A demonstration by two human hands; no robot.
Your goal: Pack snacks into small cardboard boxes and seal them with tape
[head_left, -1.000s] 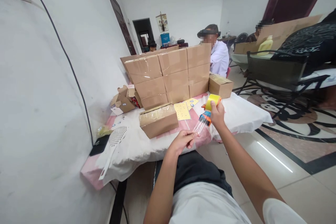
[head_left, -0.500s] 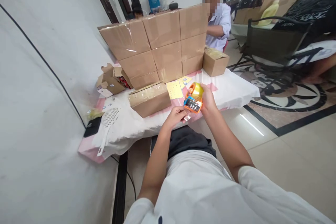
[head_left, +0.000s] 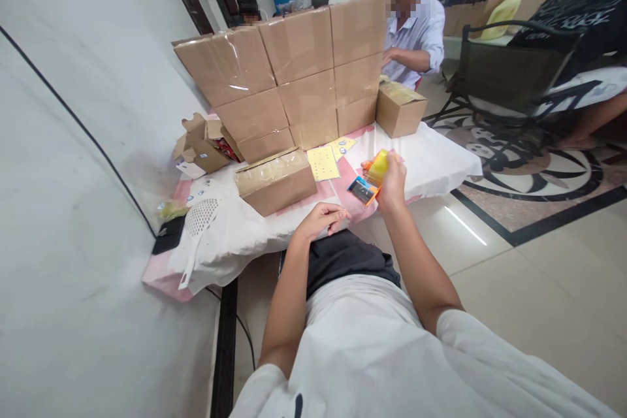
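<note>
The right hand [head_left: 392, 177] is clamped around a yellow-and-orange tape dispenser [head_left: 371, 177], held just above the near right part of the tabletop [head_left: 441, 160]. The left hand [head_left: 321, 217] holds nothing, its fingers loosely curled at the tabletop's near edge. Just left of them lies a taped cardboard box [head_left: 275, 180], closed, contents hidden. Behind it stands a stack of sealed boxes [head_left: 289, 75]; farther left, a small open carton [head_left: 202, 147] shows something red inside.
</note>
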